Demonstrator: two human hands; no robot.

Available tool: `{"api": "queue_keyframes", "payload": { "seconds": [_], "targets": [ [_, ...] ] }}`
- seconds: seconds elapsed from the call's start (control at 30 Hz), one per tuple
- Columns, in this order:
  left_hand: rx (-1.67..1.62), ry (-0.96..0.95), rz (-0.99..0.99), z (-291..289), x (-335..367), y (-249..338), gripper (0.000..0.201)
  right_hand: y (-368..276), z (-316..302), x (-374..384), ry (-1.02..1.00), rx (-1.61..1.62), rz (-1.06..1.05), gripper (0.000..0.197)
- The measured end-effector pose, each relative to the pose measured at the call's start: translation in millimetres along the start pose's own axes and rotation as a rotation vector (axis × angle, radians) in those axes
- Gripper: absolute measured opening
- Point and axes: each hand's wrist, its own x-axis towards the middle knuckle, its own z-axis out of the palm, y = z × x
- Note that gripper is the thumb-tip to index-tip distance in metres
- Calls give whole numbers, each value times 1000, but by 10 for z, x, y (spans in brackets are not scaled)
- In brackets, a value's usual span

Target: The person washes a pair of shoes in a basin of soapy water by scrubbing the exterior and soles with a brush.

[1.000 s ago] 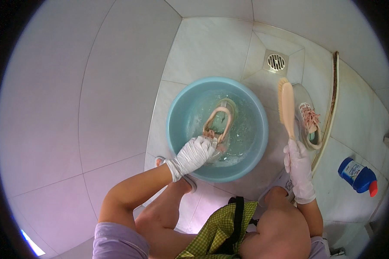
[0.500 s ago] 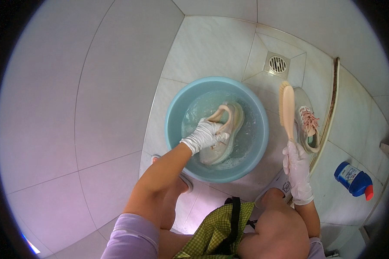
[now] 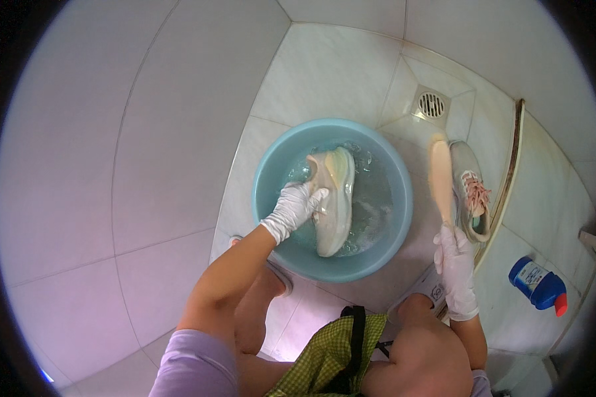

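Note:
In a round blue basin [image 3: 398, 218] of water lies a pale sneaker [image 3: 338, 205], tipped so its side and the edge of its sole face up. My left hand [image 3: 293, 206], in a white glove, grips the sneaker at its opening, thumb on the near side. White-gloved too, my right hand [image 3: 455, 264] is closed round the handle of a cream scrub brush [image 3: 441, 175], held upright to the right of the basin. A second sneaker [image 3: 469, 178], grey with pink laces, rests on the floor just beyond the brush.
A floor drain [image 3: 432, 104] sits in the tiles at the far right of the basin. Along the right runs a low raised ledge [image 3: 510, 169]. Past it lies a blue bottle [image 3: 538, 283] with a red cap. Grey wall tiles [image 3: 169, 152] rise at the left.
My left hand has turned the sneaker in the basin, so its side and sole edge now show more, and drawn it slightly left. The brush stays in my right hand in nearly the same place.

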Motion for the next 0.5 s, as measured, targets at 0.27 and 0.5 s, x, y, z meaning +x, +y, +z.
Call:
{"api": "queue_keyframes", "payload": {
  "seconds": [0.27,0.5],
  "targets": [
    [730,-268,443,-264,-154,718,27,-849,54,43,-34,-1151,-903,19],
    [711,-121,495,255,-308,367,18,-1255,503,208,-333,-1826,-1192,12]
  ]
}}
